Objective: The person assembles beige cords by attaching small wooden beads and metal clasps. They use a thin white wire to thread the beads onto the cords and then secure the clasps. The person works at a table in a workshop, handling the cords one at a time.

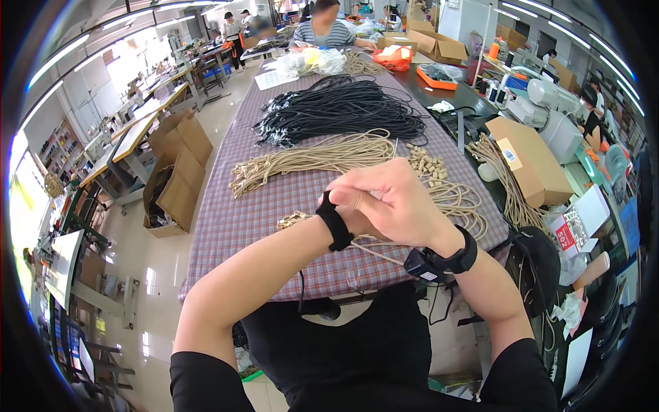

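My right hand (391,196) is closed, its thumb and fingers pressed together just above my left wrist. Its fingertips are beside the loose end of the black wrist strap (334,223); whether they pinch it I cannot tell. My left hand (362,221) lies mostly behind the right one, with its fingers hidden. Another black strap (465,250) circles my right wrist, next to a small black box (422,266). Beyond my hands lie a bundle of beige cords (329,154), a small pile of beige cord pieces (427,165) and loose beige cord loops (460,202).
A plaid cloth (233,240) covers the table, with a large bundle of black cords (343,110) farther back. Opposite sits a person in a striped top (326,34). Cartons stand left (175,178) and right (528,161), near a sewing machine (549,96).
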`<action>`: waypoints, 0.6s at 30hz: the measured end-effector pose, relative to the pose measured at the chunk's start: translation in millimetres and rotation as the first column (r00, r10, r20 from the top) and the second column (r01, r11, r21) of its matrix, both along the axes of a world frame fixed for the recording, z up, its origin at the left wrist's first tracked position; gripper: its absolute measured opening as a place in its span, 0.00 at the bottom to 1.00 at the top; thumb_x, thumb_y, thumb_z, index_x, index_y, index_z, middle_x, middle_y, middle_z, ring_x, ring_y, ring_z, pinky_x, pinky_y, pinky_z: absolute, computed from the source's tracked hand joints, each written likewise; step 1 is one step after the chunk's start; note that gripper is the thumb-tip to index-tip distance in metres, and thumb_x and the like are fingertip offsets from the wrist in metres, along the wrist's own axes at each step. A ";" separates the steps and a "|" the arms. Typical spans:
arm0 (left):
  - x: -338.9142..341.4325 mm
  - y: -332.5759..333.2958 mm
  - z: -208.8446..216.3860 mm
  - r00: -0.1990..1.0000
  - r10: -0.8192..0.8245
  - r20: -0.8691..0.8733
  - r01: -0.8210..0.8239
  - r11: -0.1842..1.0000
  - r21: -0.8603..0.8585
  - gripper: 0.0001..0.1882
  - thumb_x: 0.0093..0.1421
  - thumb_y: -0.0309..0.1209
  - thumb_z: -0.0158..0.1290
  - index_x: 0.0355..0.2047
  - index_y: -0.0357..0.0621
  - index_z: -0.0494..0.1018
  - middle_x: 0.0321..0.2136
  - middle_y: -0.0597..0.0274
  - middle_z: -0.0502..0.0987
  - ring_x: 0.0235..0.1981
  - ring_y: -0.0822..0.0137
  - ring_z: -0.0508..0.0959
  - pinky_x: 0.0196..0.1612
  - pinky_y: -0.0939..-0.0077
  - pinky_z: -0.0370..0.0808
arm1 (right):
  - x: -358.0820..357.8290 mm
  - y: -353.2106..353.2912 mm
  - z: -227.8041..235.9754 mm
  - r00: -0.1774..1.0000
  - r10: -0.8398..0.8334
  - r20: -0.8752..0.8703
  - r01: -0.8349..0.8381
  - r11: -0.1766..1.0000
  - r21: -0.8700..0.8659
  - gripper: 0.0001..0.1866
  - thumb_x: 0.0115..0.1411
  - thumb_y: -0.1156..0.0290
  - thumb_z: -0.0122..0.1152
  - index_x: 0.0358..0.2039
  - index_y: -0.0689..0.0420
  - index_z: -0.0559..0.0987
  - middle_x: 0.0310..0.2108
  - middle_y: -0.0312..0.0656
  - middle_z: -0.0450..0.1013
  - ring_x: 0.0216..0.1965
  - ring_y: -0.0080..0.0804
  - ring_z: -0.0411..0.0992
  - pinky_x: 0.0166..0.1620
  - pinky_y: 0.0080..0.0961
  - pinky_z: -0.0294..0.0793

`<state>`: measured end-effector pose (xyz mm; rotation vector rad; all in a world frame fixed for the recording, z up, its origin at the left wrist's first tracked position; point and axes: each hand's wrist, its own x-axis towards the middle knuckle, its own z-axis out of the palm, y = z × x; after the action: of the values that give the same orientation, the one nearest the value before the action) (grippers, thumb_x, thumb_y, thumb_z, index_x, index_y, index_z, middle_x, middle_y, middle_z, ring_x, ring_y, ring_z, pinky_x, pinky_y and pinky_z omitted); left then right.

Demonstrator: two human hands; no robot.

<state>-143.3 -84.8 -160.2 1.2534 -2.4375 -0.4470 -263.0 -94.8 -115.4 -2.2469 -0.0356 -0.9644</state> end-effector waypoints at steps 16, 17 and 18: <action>8.9 9.5 -0.1 0.999 0.025 0.027 -0.025 0.999 0.020 0.16 0.62 0.31 0.63 0.50 0.41 0.83 0.41 0.54 0.86 0.47 0.56 0.84 0.53 0.60 0.79 | 1.7 5.1 -18.8 0.993 0.080 0.088 -0.054 0.962 -0.268 0.11 0.60 0.72 0.74 0.42 0.60 0.87 0.44 0.45 0.86 0.44 0.42 0.85 0.46 0.33 0.85; 9.8 11.3 -0.6 0.999 0.028 0.031 -0.029 0.999 0.021 0.16 0.62 0.31 0.63 0.50 0.41 0.83 0.41 0.54 0.86 0.47 0.56 0.84 0.53 0.60 0.79 | 3.0 6.2 -21.2 0.987 0.095 0.126 -0.052 0.949 -0.311 0.12 0.58 0.71 0.75 0.42 0.61 0.87 0.45 0.46 0.85 0.45 0.43 0.85 0.46 0.34 0.85; 10.6 12.2 -1.0 0.999 0.031 0.031 -0.032 0.999 0.019 0.16 0.62 0.31 0.63 0.50 0.41 0.83 0.41 0.54 0.86 0.47 0.56 0.84 0.53 0.61 0.79 | 5.0 8.5 -24.0 0.983 0.076 0.168 -0.008 0.928 -0.371 0.14 0.57 0.70 0.75 0.42 0.62 0.87 0.45 0.47 0.85 0.45 0.43 0.85 0.47 0.34 0.85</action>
<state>-132.7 -72.5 -161.1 1.3148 -2.4408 -0.4474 -257.9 -86.3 -139.5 -2.4752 -0.3746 -1.2179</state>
